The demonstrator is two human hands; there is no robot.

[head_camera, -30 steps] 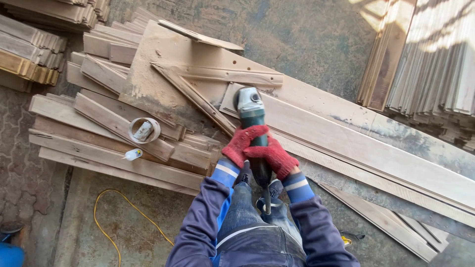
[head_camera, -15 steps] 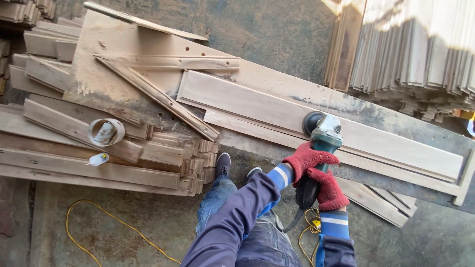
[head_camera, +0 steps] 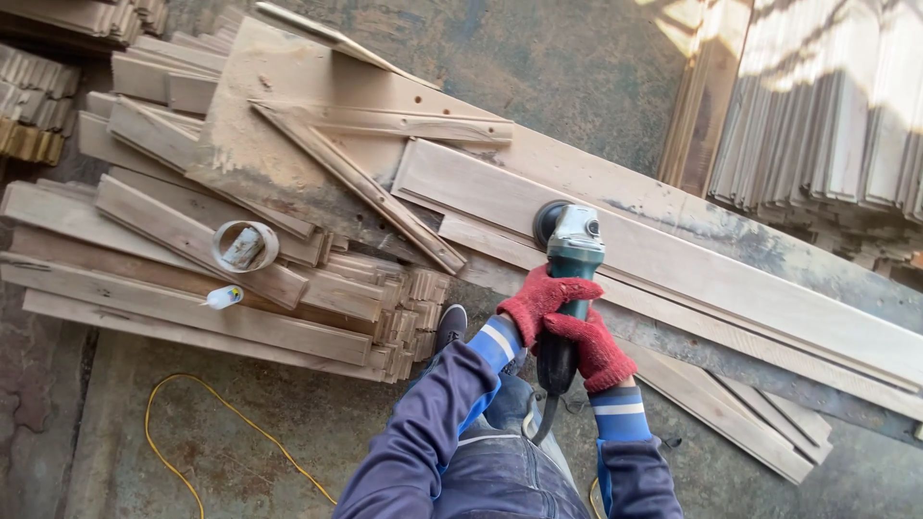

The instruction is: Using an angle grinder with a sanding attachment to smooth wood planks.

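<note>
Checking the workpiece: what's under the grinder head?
The green grinder, gripped by left hand and right hand, sits on a long pale plank. The disc face and the wood beneath it are hidden.

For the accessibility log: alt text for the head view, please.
Both red-gloved hands, left hand and right hand, grip a green angle grinder pressed onto a long pale plank. Stacked boards and a tape roll lie left.

Both arms are stretched forward and downward, clad in dark blue sleeves with striped blue-and-white cuffs. Red knitted gloves are worn on both hands. The left hand (head_camera: 535, 300) is curled closed, set ahead of the right hand (head_camera: 593, 346), which is likewise clenched; the two are pressed together, knuckles upward.
</note>
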